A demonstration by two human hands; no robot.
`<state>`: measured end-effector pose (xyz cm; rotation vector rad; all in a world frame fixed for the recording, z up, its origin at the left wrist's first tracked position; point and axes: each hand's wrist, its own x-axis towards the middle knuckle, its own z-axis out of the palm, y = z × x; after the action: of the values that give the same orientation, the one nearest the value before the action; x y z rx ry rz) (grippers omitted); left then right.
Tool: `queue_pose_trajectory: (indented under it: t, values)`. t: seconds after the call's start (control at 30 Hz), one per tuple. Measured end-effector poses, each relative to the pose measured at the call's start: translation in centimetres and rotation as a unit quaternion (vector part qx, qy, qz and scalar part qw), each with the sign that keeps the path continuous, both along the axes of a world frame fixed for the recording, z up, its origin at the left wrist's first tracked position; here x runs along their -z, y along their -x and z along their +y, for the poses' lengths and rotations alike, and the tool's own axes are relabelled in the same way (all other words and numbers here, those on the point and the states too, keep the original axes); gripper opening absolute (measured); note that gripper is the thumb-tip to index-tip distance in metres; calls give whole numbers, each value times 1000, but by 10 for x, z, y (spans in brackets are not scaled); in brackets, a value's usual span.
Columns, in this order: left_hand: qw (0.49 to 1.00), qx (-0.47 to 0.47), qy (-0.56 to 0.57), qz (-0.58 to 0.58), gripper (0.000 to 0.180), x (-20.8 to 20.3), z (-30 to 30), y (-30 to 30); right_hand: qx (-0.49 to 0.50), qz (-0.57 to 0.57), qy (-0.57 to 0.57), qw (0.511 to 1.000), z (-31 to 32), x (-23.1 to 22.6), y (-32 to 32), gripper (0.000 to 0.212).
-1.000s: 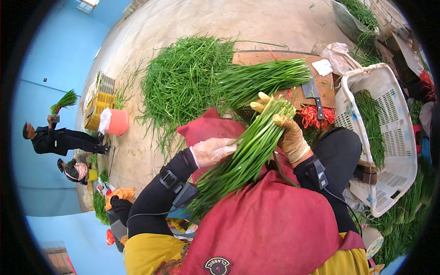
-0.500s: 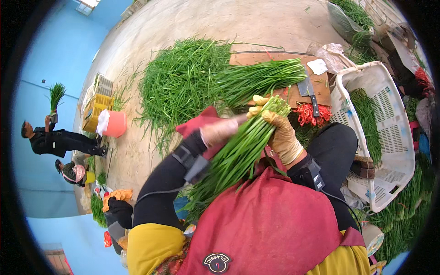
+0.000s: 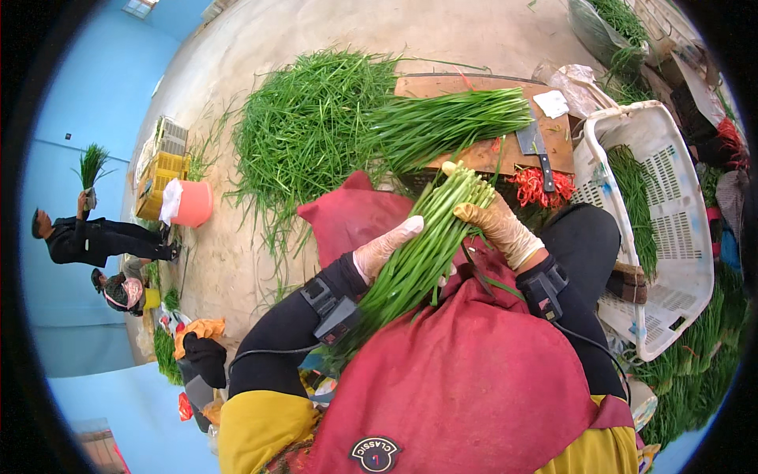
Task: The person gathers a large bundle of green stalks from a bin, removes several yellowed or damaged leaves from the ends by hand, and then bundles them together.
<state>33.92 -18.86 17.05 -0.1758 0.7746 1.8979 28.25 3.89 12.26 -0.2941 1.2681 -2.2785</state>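
From where I stand, the bunch of chives point(image 3: 430, 245) is held up over the seated person's lap, in front of the red apron point(image 3: 458, 379) and just short of the near edge of the brown board point(image 3: 559, 152). Its long axis runs aslant: the pale stem ends point away and to the right, towards that board, while the leafy tips trail back to the left, beside the left forearm. The left hand point(image 3: 387, 248) is wrapped about the middle of the bunch, thumb laid along the top, and what looks like its fingertips showing beneath. The right hand point(image 3: 501, 225) has the stems near their ends pinched between its thumb and fingers, one yellow fingertip peeping out on the far side. Half a second ago the left hand was a blur up by the stem ends; now it has come down along the leaves, and the right hand's hold looks looser. The stems are whitish-green and fairly even at the ends, deepening to bright, glossy green, the blades long, narrow and mostly parallel. Another bundle point(image 3: 458, 118) lies along the board, its leaves spilling past the left edge to a loose heap point(image 3: 308, 126); a cleaver point(image 3: 532, 142) rests towards the right edge.
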Motion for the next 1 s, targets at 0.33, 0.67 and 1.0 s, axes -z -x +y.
queue_pose_trajectory:
  t: [0.33, 0.67, 1.0]
  values:
    - [998, -7, 43, 39, 71, 2, 1, 0, 62, 406, -259, 874, 37, -46, 33, 43]
    - [997, 3, 51, 50, 72, 5, -5, -1, 15, 198, -170, 965, 23, -23, 45, 21]
    - [999, -30, 36, 17, 64, 10, -7, -1, 156, 224, -265, 925, 47, -38, 41, 26]
